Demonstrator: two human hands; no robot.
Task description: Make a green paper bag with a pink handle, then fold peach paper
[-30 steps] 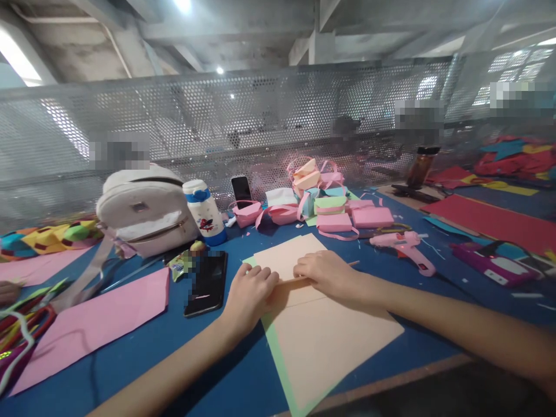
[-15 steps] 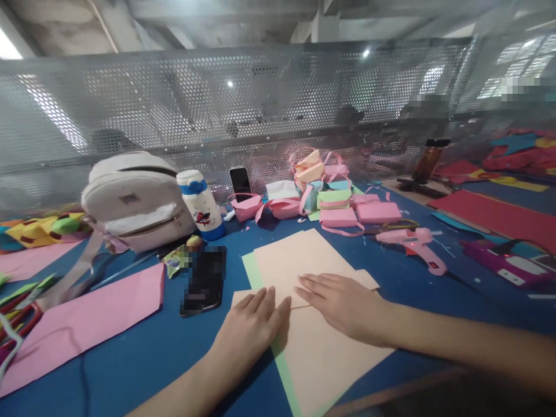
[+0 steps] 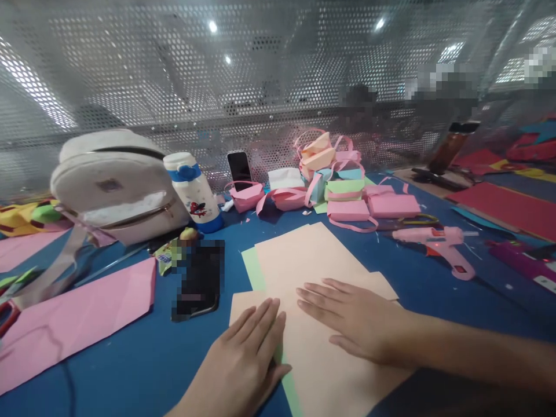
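Right hand [image 3: 358, 318] flat on peach paper [image 3: 310, 258] (green sheet [image 3: 253, 269] beneath)

The left hand [image 3: 243, 353] and the right hand [image 3: 356, 315] rested with fingers outstretched, fingertips apart, on a peach paper piece [image 3: 384, 285] whose ends showed left of the left fingers and beyond the right knuckles, over a larger peach sheet [image 3: 304, 255] edged by a green sheet [image 3: 252, 269]. A black phone [image 3: 202, 278] lay near the left fingers, on their left, and a pink glue gun [image 3: 447, 246] well to the right of the right fingers. Beyond all the fingertips sat small paper bags [image 3: 347, 209], with a white bottle [image 3: 189, 194] and a pale backpack [image 3: 99, 179] off leftward.
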